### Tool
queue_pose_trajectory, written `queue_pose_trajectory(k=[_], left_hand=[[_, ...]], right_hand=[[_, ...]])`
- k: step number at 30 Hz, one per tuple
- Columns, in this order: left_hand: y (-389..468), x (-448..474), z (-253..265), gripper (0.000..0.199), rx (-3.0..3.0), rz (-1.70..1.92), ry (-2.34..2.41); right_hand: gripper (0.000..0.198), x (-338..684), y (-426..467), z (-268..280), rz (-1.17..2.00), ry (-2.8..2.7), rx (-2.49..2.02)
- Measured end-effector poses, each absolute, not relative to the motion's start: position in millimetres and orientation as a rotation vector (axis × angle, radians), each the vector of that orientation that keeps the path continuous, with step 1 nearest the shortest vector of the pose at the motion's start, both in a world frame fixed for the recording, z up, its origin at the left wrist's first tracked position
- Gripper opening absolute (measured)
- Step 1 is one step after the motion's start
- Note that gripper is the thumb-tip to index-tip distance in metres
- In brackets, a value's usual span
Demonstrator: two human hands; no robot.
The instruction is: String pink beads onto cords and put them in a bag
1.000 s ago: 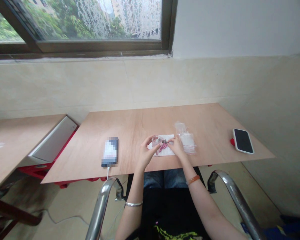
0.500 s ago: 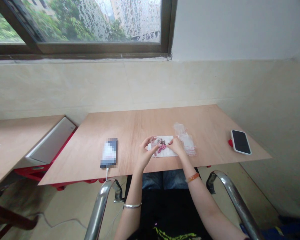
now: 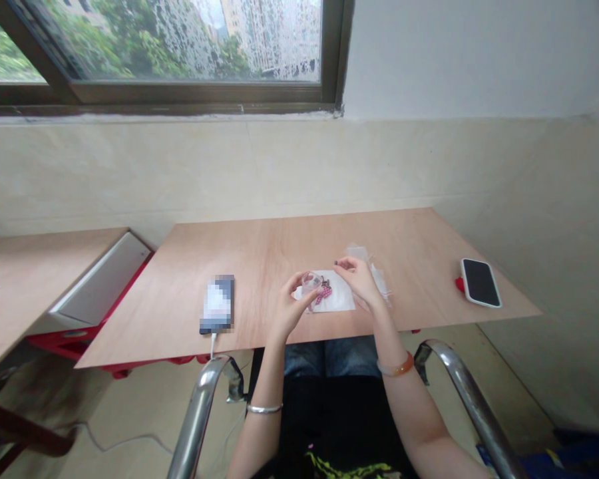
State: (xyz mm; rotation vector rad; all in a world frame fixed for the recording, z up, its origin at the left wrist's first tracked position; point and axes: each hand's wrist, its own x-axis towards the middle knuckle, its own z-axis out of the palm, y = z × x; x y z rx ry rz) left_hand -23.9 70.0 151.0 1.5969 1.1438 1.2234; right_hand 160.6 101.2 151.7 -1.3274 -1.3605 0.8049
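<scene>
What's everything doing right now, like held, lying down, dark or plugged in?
Clear round plastic cup: held by the left hand.
Small dark piece: pinched by the right hand.
Small pink beaded bunch: lying over the white paper sheet.
Clear flat plastic bags: on the table, partly hidden.
White-edged rectangular phone: screen dark.
Dark rectangular phone: screen blurred out.
Thin white cable: plugged into it.
Brown-framed window: glass speckled.
</scene>
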Motion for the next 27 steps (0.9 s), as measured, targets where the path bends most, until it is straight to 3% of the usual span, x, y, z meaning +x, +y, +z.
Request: queue_pose_trajectory(k=[9, 16, 22, 27], left_hand=[[68.2, -21.2, 153.4, 0.04, 1.649, 1.227, 1.144], [69.2, -22.2, 150.1, 0.037, 1.586, 1.247, 1.157], [70.2, -20.4, 147.7, 0.052, 1.482, 1.276, 1.129], [70.5, -28.2, 156.3, 0.024, 1.307, 1.25, 1.056]], right_hand=[[0.023, 146.4, 83.5, 175.7, 0.819, -1.68, -1.295], [0.025, 144.2, 71.0, 181.6, 1.227, -1.732, -1.083], [0.02, 145.2, 70.5, 178.2, 1.204, -1.642, -1.049], [0.021, 149.7, 71.3, 177.3, 1.189, -1.397, -1.003]])
